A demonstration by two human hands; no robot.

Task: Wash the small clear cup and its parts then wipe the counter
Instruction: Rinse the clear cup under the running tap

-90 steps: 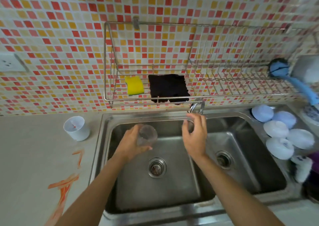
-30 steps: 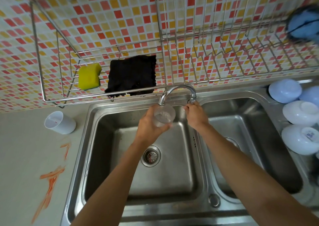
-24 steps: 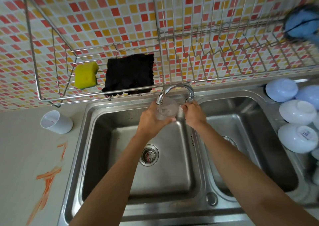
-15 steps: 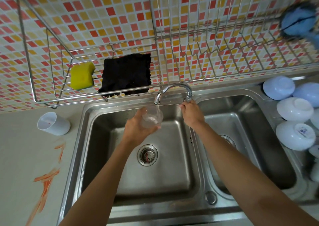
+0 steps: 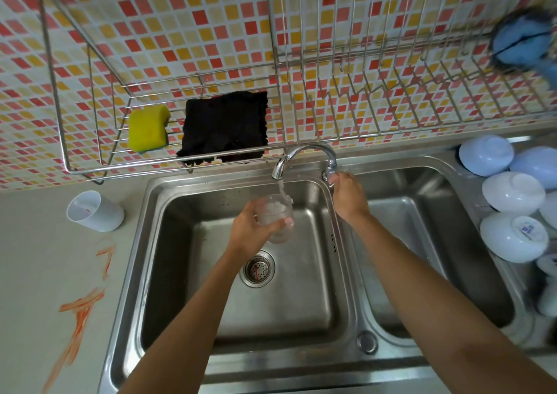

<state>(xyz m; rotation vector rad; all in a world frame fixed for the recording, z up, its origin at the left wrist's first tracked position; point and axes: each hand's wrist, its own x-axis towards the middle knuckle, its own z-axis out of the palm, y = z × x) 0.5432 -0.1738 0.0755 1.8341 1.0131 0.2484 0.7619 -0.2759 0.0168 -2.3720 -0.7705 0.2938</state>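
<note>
Head view: left hand (image 5: pixel 250 228) clamps the clear cup (image 5: pixel 275 217) under running faucet (image 5: pixel 304 158), right hand (image 5: pixel 346 196) grips its handle; rinsing step, swirling and emptying likely next.

Blue mark on upturned bowl (image 5: pixel 514 237), unreadable

yellow sponge (image 5: pixel 148 128) beside black cloth (image 5: pixel 224 128) on wire rack (image 5: pixel 391 98)

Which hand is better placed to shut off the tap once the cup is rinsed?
Right. The right hand is already at the tap base by its handle. The left hand has its grip on the clear cup under the water stream.
</note>
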